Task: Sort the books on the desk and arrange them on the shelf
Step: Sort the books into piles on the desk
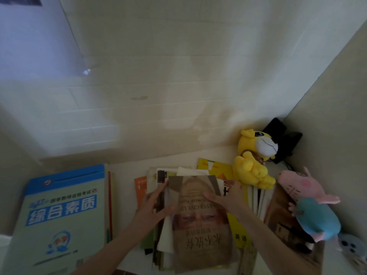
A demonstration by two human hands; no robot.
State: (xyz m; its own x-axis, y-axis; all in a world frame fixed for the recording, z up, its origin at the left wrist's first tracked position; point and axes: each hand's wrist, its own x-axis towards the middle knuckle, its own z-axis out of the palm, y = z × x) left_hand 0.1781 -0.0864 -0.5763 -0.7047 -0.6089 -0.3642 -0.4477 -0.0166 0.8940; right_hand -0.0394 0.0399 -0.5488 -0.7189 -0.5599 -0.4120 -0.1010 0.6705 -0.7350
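Note:
A pile of books lies in the middle of the white desk point(127, 253). On top is a brown book point(200, 233) with a large face on its cover, turned upside down to me. My left hand point(155, 203) grips the left edge of the pile, thumb on the top cover. My right hand point(226, 197) holds the right edge of the brown book, thumb on its cover. Orange point(140, 187) and yellow point(214, 167) books stick out beneath. A second stack topped by a blue-and-green workbook point(63, 213) lies at the left.
A yellow plush toy point(256, 157) and a pink-and-blue plush pig point(311, 203) sit at the right, on more books. A black object point(282, 139) stands in the back corner. Pale walls close in behind and to the right.

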